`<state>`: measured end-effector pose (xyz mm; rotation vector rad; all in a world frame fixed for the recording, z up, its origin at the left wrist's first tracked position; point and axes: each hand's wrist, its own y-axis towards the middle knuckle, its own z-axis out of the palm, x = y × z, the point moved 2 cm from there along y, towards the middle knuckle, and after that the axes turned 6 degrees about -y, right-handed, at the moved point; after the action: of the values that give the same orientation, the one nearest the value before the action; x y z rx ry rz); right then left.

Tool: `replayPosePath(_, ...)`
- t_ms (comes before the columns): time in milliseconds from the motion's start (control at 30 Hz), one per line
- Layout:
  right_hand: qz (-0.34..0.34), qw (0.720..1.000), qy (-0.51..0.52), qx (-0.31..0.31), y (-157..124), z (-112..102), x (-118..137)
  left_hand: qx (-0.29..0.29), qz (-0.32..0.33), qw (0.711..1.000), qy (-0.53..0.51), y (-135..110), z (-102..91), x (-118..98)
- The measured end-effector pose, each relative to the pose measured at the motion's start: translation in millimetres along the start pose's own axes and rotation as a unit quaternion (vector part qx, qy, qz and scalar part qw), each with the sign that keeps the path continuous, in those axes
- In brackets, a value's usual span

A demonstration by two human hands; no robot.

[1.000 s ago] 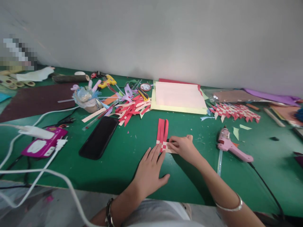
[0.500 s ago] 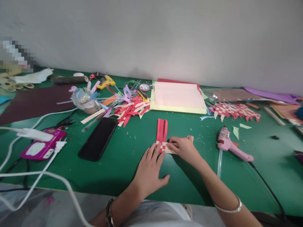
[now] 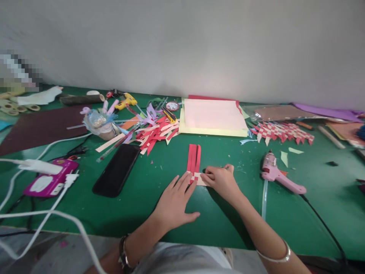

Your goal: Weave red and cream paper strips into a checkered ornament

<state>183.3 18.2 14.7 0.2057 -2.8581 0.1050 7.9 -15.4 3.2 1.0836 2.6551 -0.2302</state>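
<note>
A small woven piece of red and pale paper strips point(image 3: 194, 160) lies on the green table, its red ends pointing away from me. My left hand point(image 3: 174, 203) rests flat with spread fingers, the fingertips pressing on the weave's left and lower edge. Pale strips point(image 3: 203, 182) stick out to the right of the weave. At these, my right hand point(image 3: 222, 182) is closed in a pinch on a pale paper strip, part of it covered by the fingers.
Left of the weave lie a black phone point(image 3: 116, 170) and a magenta power strip point(image 3: 53, 177) with white cables. Loose red and pale strips point(image 3: 156, 131) are heaped behind. A pink glue gun point(image 3: 275, 173) lies right, below finished woven pieces point(image 3: 282, 133). Paper sheets point(image 3: 213, 116) sit against the wall.
The view has shifted slightly. My right hand's fingers have drawn in a little closer to the weave, while my left hand stays spread on it.
</note>
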Motion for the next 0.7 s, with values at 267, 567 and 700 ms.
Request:
replayPosePath(267, 0.004, 0.995, -0.077, -0.067, -1.3, -1.6, -5.7, 0.072, 0.012, 0.997, 0.018, 0.3, -9.4, 0.4)
replayPosePath(567, -0.099, 0.992, -0.037, -0.072, -3.3, -0.8, 9.0, 0.034, 0.023, 0.999, 0.036, -5.2, -2.4, -0.2)
replayPosePath(700, -0.118, 0.991, -0.021, -0.066, -3.8, 6.4, 13.1, 0.021, 0.050, 0.997, 0.050, -8.7, -1.7, 4.8)
